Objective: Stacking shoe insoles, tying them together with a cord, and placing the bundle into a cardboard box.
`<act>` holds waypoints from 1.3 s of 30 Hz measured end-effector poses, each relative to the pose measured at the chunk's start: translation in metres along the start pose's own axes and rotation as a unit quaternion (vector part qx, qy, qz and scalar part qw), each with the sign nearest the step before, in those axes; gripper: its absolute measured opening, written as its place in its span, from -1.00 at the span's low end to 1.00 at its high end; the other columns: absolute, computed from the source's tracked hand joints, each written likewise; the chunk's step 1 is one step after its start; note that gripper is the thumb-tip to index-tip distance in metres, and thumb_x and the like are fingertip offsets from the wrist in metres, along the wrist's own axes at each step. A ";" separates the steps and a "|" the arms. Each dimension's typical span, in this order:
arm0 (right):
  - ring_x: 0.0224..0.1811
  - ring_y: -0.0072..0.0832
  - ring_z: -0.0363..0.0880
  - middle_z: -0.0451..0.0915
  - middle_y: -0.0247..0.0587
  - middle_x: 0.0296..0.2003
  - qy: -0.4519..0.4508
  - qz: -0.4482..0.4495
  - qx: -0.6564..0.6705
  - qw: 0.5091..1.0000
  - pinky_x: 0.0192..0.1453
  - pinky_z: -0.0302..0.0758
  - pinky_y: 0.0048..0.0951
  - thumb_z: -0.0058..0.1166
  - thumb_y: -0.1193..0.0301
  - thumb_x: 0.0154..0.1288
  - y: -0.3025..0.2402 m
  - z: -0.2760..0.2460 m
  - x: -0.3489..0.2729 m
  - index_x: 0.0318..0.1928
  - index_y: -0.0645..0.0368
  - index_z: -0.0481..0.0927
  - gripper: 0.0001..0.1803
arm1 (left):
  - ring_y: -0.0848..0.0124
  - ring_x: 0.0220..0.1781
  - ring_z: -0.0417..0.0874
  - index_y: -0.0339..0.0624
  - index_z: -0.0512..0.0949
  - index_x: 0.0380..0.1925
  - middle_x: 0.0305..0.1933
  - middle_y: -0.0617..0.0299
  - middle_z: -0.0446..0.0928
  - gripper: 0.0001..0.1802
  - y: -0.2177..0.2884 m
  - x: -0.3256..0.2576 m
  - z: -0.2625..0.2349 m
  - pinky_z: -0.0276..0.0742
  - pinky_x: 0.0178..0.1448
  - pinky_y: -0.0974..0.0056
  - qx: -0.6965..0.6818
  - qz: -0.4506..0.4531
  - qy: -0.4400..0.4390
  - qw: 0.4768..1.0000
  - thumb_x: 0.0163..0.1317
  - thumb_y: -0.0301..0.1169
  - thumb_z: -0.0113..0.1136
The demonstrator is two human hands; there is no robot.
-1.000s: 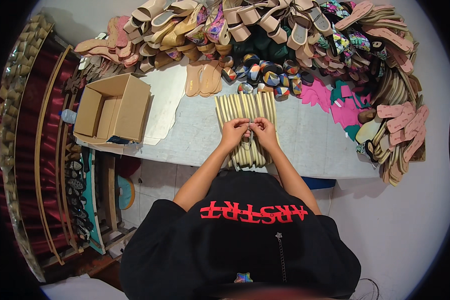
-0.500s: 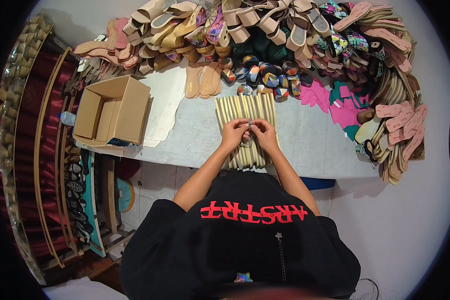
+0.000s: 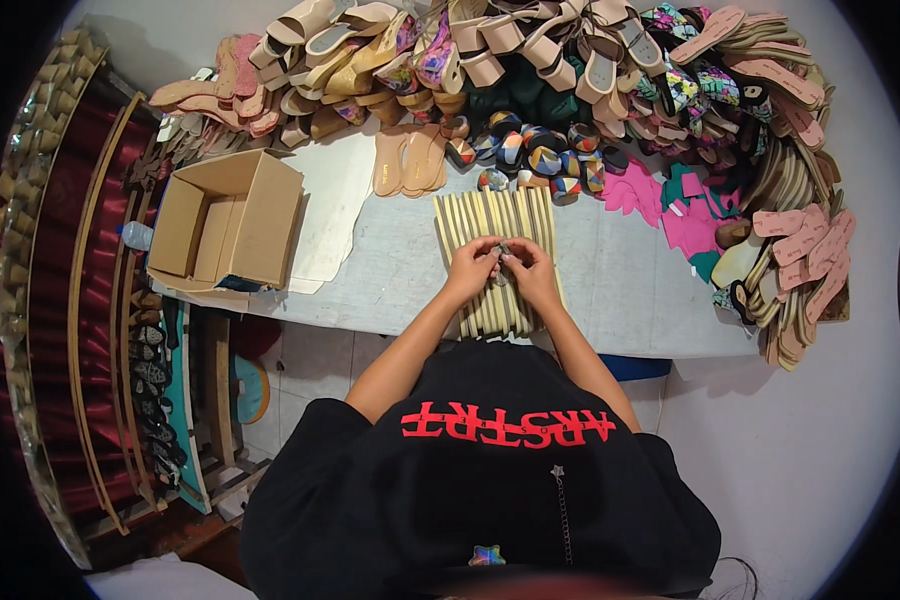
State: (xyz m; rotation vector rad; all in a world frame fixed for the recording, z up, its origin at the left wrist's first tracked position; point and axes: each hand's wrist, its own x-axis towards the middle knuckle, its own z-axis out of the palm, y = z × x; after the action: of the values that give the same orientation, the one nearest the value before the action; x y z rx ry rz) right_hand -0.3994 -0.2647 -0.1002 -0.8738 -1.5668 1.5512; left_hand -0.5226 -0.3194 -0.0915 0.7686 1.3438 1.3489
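My left hand (image 3: 474,265) and my right hand (image 3: 532,271) meet over the middle of a row of cream and dark striped pieces (image 3: 495,212), which look like shoe soles packed on edge. Fingers of both hands pinch a small greyish thing (image 3: 502,250) between them; it is too small to make out. The striped row lies at the near edge of the pale table (image 3: 390,270), in front of my body. My palms and part of the row beneath them are hidden by the hands.
An open cardboard box (image 3: 275,225) stands at the left, beside white sheets (image 3: 332,200) and tan insoles (image 3: 410,160). Colourful patterned shoe pieces (image 3: 540,160) lie beyond the row. Heaped sandals (image 3: 570,60) line the back; pink cut pieces (image 3: 685,230) and pink insoles (image 3: 805,245) lie right.
Both hands stay together over the striped row, with a slight shift of the fingers around the small thing. The row seems to sit a little further right.
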 end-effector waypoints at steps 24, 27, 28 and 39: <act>-0.26 -0.53 0.47 0.47 -0.25 -0.33 -0.006 -0.046 -0.029 0.999 -0.17 0.38 -0.60 -0.07 0.68 0.05 0.004 0.002 0.001 -0.33 0.28 0.59 -0.80 | 0.60 -0.44 0.38 -0.25 0.37 0.01 -0.34 0.30 0.41 -0.68 0.007 -0.007 -0.006 0.38 -0.34 0.51 0.026 0.006 -0.049 0.998 0.24 -0.57 -0.15; -0.29 -0.55 0.47 0.48 -0.27 -0.34 -0.008 -0.052 -0.021 0.998 -0.21 0.38 -0.60 -0.05 0.69 0.04 0.013 0.002 0.002 -0.34 0.28 0.59 -0.81 | 0.60 -0.49 0.38 -0.26 0.39 -0.01 -0.40 0.29 0.41 -0.68 0.008 -0.008 -0.006 0.39 -0.41 0.47 0.068 0.034 -0.052 0.996 0.23 -0.58 -0.18; -0.32 -0.57 0.47 0.49 -0.29 -0.36 -0.007 -0.055 -0.004 0.998 -0.25 0.38 -0.61 -0.03 0.68 0.04 0.016 0.001 0.003 -0.33 0.28 0.58 -0.82 | 0.60 -0.49 0.38 -0.26 0.39 -0.01 -0.40 0.29 0.41 -0.68 0.008 -0.008 -0.005 0.39 -0.41 0.47 0.069 0.034 -0.053 0.996 0.23 -0.58 -0.18; -0.59 -0.76 0.37 0.50 -0.41 -0.54 0.011 0.085 0.047 0.995 -0.56 0.33 -0.71 0.05 0.54 0.14 0.007 -0.002 0.001 -0.31 0.30 0.53 -0.91 | 0.59 -0.56 0.43 -0.32 0.37 -0.18 -0.45 0.24 0.46 -0.82 -0.001 -0.005 -0.002 0.38 -0.52 0.51 -0.004 0.018 0.055 0.998 0.21 -0.51 -0.03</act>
State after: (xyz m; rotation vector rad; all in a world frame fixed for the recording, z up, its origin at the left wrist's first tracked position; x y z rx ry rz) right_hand -0.3986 -0.2629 -0.1068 -0.9888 -1.4221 1.7134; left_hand -0.5228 -0.3245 -0.0914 0.7247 1.4155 1.4430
